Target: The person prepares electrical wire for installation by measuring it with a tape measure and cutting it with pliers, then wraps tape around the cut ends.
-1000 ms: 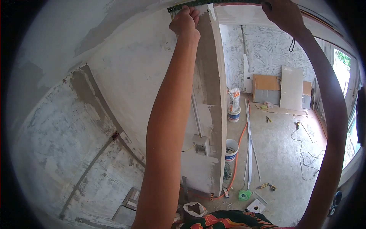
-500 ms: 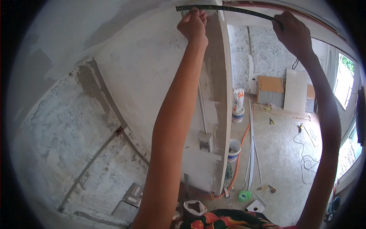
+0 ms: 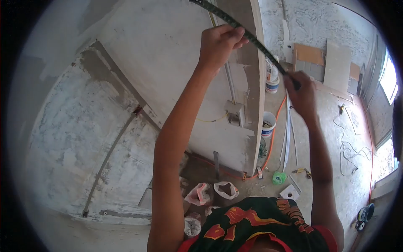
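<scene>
A tape measure (image 3: 265, 51) with a dark green blade stretches diagonally from the top edge of the view down to my right hand. My left hand (image 3: 219, 47) pinches the blade partway along, thumb against fingertips, in front of the plastered wall end. The blade's free end sticks out beyond it, up and to the left. My right hand (image 3: 301, 94) is closed around the other end of the tape, where the dark case is mostly covered by my fingers.
The wall end (image 3: 257, 84) rises close by, with an open electrical box (image 3: 236, 115) on its face. On the floor are a white bucket (image 3: 269, 124), an orange hose (image 3: 275, 136), long metal strips (image 3: 287, 138), open sacks (image 3: 226, 190) and a loose cable (image 3: 346, 147). Boards (image 3: 337, 65) lean at the back.
Both hands have come down from near the ceiling with the tape measure, the right one further and to the left. The tape now slants more steeply. My view has tilted lower.
</scene>
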Action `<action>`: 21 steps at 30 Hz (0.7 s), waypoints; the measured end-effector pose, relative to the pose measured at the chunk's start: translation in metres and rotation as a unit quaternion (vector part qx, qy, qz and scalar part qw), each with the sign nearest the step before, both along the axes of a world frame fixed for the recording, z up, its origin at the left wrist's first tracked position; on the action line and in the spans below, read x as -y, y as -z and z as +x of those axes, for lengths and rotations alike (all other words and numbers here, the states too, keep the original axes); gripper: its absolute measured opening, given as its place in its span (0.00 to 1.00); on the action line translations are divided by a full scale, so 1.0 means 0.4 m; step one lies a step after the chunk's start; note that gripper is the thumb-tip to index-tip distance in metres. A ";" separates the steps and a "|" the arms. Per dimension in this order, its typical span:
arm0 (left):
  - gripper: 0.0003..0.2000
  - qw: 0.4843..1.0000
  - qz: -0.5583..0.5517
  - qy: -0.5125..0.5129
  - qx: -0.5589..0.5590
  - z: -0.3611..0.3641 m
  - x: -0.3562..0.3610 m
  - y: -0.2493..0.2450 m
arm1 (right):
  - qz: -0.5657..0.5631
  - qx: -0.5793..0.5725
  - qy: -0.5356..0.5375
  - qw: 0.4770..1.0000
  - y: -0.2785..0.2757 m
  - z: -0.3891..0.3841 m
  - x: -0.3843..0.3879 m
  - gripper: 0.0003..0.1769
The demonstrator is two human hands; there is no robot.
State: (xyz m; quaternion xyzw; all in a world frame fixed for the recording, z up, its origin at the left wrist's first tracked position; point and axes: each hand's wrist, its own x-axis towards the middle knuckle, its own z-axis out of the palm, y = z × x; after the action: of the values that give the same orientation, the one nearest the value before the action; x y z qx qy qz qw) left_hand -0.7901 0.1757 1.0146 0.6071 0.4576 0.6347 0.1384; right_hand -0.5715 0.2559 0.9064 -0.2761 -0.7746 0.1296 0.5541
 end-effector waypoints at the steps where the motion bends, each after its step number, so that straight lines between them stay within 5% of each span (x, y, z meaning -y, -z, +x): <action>1: 0.12 1.000 0.007 -0.020 -0.004 -0.018 -0.003 0.000 | -0.036 -0.010 -0.029 0.999 0.026 -0.019 0.018 0.13; 6: 0.09 0.989 0.078 -0.121 -0.021 -0.112 -0.016 -0.076 | -0.185 0.050 -0.128 0.973 0.249 -0.095 0.121 0.34; 7: 0.09 0.987 0.086 -0.132 -0.021 -0.124 -0.015 -0.096 | -0.129 0.075 -0.110 0.983 0.315 -0.105 0.143 0.36; 15: 0.09 0.985 0.059 -0.156 -0.045 -0.242 -0.006 -0.206 | -0.159 0.127 -0.225 0.953 0.932 -0.067 0.276 0.40; 17: 0.08 0.987 0.041 -0.150 -0.043 -0.242 0.013 -0.222 | -0.100 0.131 -0.255 0.953 1.006 -0.007 0.305 0.38; 21: 0.08 0.988 0.017 -0.149 -0.033 -0.263 0.031 -0.246 | -0.171 0.171 -0.289 0.926 1.166 0.076 0.336 0.36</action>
State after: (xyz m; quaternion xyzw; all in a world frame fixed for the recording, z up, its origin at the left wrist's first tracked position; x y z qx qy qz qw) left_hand -0.8951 0.1633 1.1130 0.5552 0.5365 0.6353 0.0165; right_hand -0.5411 0.1216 0.4401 -0.1491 -0.8698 0.3656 0.2960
